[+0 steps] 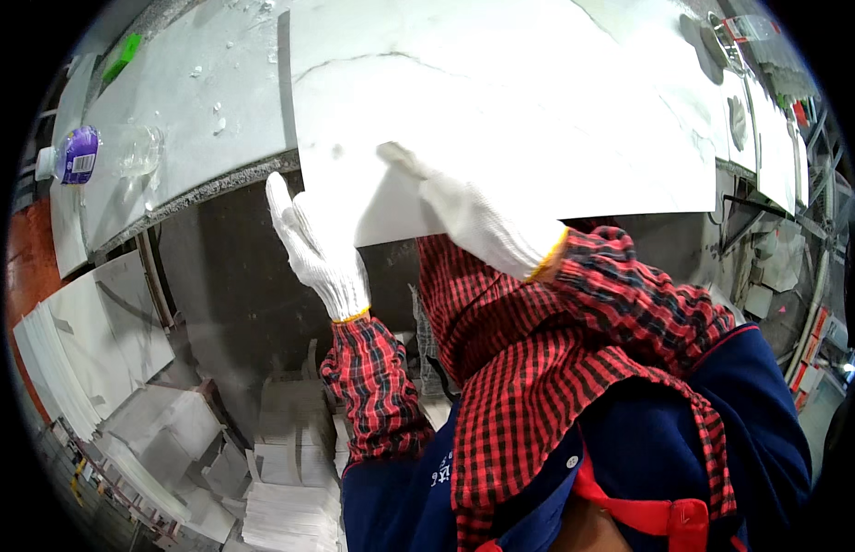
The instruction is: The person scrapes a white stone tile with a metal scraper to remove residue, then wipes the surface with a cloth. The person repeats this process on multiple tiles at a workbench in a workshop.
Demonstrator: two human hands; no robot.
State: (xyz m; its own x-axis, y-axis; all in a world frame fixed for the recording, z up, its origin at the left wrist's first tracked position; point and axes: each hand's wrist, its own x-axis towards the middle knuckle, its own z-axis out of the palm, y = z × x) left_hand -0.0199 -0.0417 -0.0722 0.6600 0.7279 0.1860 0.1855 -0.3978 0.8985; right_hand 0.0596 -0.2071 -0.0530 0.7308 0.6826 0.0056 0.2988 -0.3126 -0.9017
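Observation:
A large white marble-patterned slab (575, 120) with thin grey veins lies on the worktop, its near edge jutting out towards me. My left hand (312, 244), in a white knit glove, is at the slab's near left corner with its fingers stretched out; whether it touches the edge is hard to tell. Across the slab's near part reaches my right hand (473, 212), gloved the same way. Its extended fingers point left, and the greyish fingertips are at the slab's surface, over a shadow. I see nothing held in either hand.
A clear bottle with a purple label (80, 155) lies on the pale worktop (197, 101) at left, among white crumbs. Farther back is a green object (122, 57). Stacked white slabs (96, 340) stand low at left. Another clear container (751, 29) is at far right.

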